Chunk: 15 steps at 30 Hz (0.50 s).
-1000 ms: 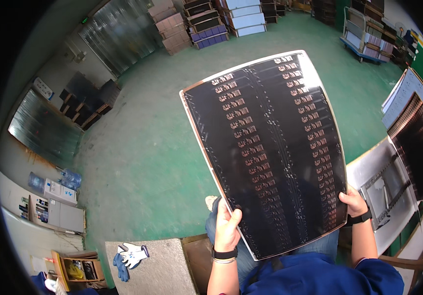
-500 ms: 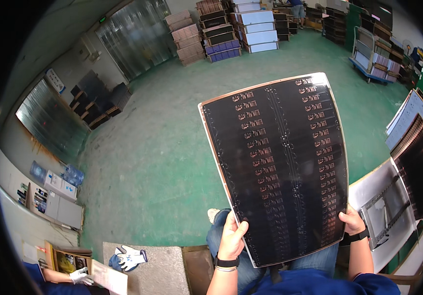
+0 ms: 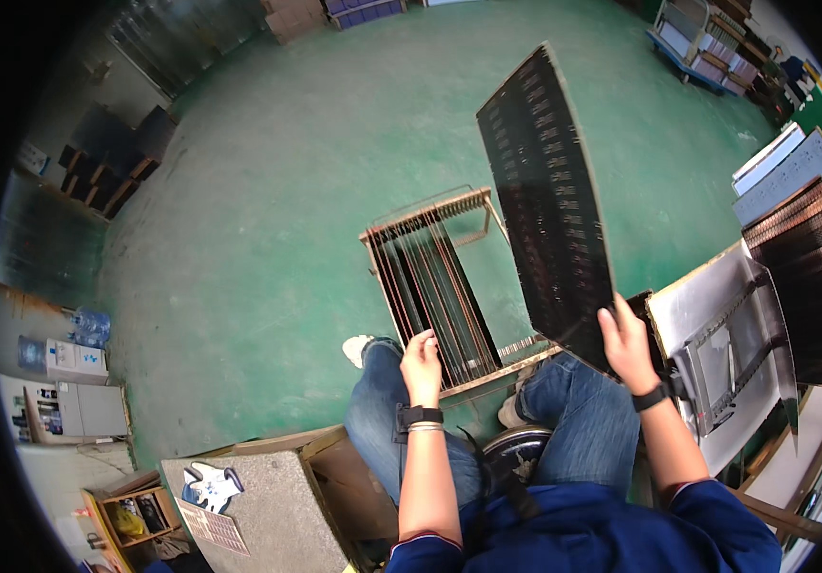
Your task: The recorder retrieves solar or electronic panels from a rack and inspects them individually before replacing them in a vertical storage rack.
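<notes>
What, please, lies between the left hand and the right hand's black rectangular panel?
In the head view, a brown rectangular slotted rack lies there, partly filled with thin dark panels.

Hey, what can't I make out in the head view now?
All in the head view:
Panel: far side, turned away.
Right hand: some fingers, hidden by the hand itself and the panel.
Left hand: contact with the rack, unclear because they overlap.
Stacks: tops, cut off by the upper edge.

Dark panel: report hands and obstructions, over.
Right hand gripping dark panel, tilted. Left hand over rack, contact unclear. Other panels occupying rack's left part.
</notes>
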### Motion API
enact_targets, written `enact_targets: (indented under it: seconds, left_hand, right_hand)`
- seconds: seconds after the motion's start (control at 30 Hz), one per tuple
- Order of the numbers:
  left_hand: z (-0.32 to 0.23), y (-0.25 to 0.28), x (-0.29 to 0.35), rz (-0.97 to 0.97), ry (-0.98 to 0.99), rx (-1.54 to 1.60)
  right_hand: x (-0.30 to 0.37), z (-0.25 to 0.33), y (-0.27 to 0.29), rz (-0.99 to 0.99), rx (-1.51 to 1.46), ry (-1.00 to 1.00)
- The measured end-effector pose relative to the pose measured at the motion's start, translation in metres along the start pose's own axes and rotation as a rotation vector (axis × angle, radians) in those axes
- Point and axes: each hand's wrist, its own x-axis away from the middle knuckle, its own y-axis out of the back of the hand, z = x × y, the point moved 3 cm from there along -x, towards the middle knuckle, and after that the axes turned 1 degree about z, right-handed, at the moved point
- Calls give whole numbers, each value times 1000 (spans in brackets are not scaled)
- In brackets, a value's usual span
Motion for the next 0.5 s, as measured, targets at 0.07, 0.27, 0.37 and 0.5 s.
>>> enact_targets:
  seconds: [0.07, 0.27, 0.37, 0.5]
  left_hand:
    - [18, -24, 3, 13, -56, -156]
    - [31, -76, -6, 5, -65, -334]
    - [28, -100, -14, -23, -159, -447]
    - [31, -129, -27, 51, -166, -544]
  right_hand:
    - [-10, -21, -34, -32, 17, 13]
    - [-24, -53, -94, 161, 63, -160]
    - [-36, -50, -103, 203, 86, -187]
    - [-52, -46, -116, 210, 124, -193]
